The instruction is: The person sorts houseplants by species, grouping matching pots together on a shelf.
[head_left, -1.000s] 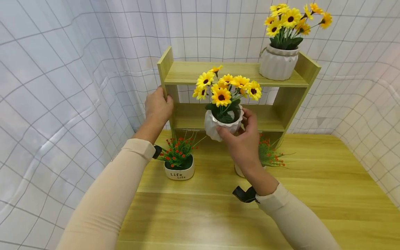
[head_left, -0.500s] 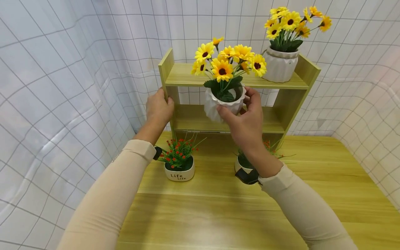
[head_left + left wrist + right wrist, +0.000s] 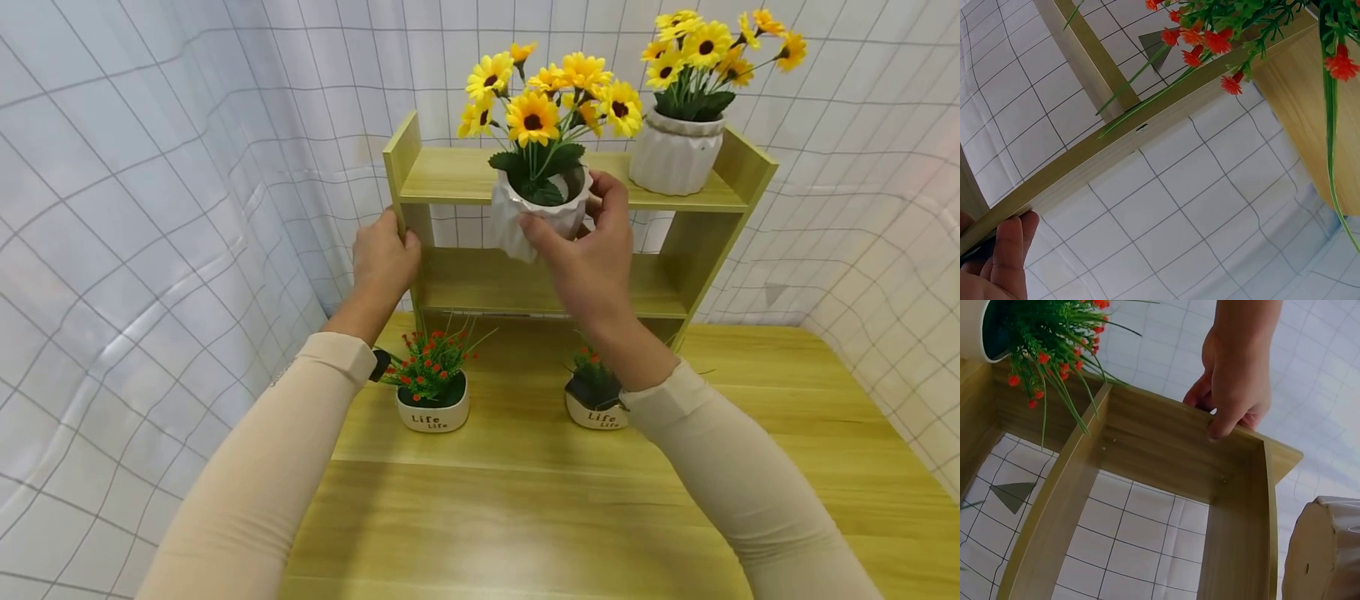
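Note:
My right hand pinches the rim of a white fluted flowerpot with yellow artificial sunflowers, thumb in front and fingers behind. In the head view the pot overlaps the front edge of the shelf's top board; its underside shows in the right wrist view. My left hand grips the left side panel of the wooden shelf, and in the right wrist view its thumb lies on the panel's inner face. A second white pot of sunflowers stands at the right end of the top board.
On the wooden table, a low "Life" planter with red flowers stands before the shelf's left side. A matching planter is at the right, partly hidden by my right arm. White grid-patterned curtains surround the table.
The right hand has raised the sunflower pot from in front of the middle board to the level of the top board. The left hand has kept its grip on the side panel.

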The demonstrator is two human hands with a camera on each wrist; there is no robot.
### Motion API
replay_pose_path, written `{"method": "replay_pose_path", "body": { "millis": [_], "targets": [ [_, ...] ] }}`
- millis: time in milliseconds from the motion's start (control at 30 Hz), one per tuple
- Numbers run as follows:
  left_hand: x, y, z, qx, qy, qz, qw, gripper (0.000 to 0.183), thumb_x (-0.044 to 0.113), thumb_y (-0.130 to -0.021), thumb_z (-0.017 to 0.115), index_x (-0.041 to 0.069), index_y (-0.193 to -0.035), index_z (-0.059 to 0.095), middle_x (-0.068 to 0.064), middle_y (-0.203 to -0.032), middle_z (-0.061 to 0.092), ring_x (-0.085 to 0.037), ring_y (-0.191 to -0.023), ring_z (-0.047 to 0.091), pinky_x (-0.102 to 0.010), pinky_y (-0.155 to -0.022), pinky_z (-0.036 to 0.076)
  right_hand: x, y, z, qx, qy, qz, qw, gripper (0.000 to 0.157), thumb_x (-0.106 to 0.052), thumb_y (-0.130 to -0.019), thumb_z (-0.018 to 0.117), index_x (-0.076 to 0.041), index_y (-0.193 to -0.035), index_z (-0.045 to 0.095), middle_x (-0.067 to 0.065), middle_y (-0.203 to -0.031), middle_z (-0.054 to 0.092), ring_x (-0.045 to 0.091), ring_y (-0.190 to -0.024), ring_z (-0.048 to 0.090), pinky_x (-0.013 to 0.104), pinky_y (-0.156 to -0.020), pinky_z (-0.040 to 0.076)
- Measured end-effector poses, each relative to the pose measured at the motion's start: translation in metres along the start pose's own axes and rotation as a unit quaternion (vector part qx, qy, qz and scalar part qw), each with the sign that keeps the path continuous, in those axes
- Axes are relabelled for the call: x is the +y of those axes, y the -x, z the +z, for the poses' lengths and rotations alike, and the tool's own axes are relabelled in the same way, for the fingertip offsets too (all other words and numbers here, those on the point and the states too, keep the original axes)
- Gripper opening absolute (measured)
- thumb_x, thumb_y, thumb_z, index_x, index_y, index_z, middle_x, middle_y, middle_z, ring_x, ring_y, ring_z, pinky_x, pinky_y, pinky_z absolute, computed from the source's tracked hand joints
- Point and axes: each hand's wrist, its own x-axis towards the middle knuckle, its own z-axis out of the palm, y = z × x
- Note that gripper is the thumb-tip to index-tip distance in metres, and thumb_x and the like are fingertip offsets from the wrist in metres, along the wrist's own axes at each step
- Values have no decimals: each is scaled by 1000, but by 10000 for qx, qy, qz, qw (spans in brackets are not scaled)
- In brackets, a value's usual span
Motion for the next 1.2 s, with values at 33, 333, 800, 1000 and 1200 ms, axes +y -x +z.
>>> {"method": "replay_pose_path", "body": {
  "millis": [33, 333, 800, 1000, 1200],
  "targets": [
    [0, 0, 0, 21, 18, 0, 10000, 26, 16, -99, 50, -4, -112, 59, -27, -107, 68, -44, -99, 65, -51, -81, 53, 1, -2, 0, -11, -5, 14, 10000, 73, -19, -78, 83, -6, -136, 41, 13, -130, 49, 20, -107, 56, 33, -80, 56],
    [1, 3, 0, 27, 11, 23, 10000, 23, 16, -99, 51, -3, -109, 59, -27, -106, 67, -45, -100, 64, -52, -81, 52, -4, -15, 5, -69, 107, 251, 9996, 76, -20, -78, 83, -5, -139, 40, 10, -132, 49, 21, -109, 58, 34, -81, 56],
    [1, 3, 0, 42, -21, -19, 10000, 25, 16, -99, 50, -2, -114, 59, -27, -109, 67, -45, -103, 64, -53, -84, 52, -33, -26, 18, -339, 484, 359, 9976, 69, -19, -82, 81, -1, -135, 42, 12, -129, 50, 19, -109, 57, 32, -84, 54],
    [1, 3, 0, 5, -47, -25, 10000, 26, 17, -99, 49, -2, -114, 59, -27, -109, 67, -45, -102, 64, -53, -84, 52, -22, -41, 23, -426, 555, 613, 9957, 70, -24, -82, 80, -2, -137, 41, 9, -128, 52, 18, -110, 58, 32, -85, 54],
    [1, 2, 0, 63, -126, 35, 9999, 26, 17, -98, 50, -3, -113, 59, -28, -106, 67, -46, -101, 64, -53, -84, 52, -12, -57, 31, -500, 588, 706, 9945, 73, -30, -81, 82, -6, -137, 41, 6, -128, 51, 18, -112, 56, 31, -86, 53]
  ]
}}
